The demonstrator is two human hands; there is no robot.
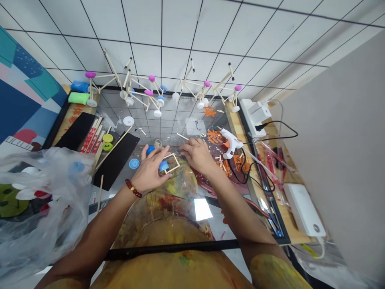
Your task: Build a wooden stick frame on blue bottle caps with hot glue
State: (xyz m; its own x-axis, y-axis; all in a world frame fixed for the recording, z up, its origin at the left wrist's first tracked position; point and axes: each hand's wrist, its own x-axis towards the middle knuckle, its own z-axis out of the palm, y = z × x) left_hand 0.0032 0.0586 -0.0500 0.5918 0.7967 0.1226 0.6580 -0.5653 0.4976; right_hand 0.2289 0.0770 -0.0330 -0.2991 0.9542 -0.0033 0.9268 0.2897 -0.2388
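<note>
My left hand [150, 170] is closed round a small square frame of wooden sticks [172, 162] with blue bottle caps [164, 165] fixed to it, held just above the glass table [168, 124]. A bead bracelet sits on that wrist. My right hand [197, 154] lies beside the frame to the right, fingers curled down on the table among loose stick pieces; whether it holds anything is hidden.
A white glue gun [231, 142] lies right of my right hand, its black cord [249, 168] looping nearby. Several stick-and-cap models [144, 94] stand along the far edge. Loose caps [134, 163], black sheets [116, 156], chopstick packs [92, 138] and a plastic bag [42, 200] sit left; a power bank [303, 208] sits right.
</note>
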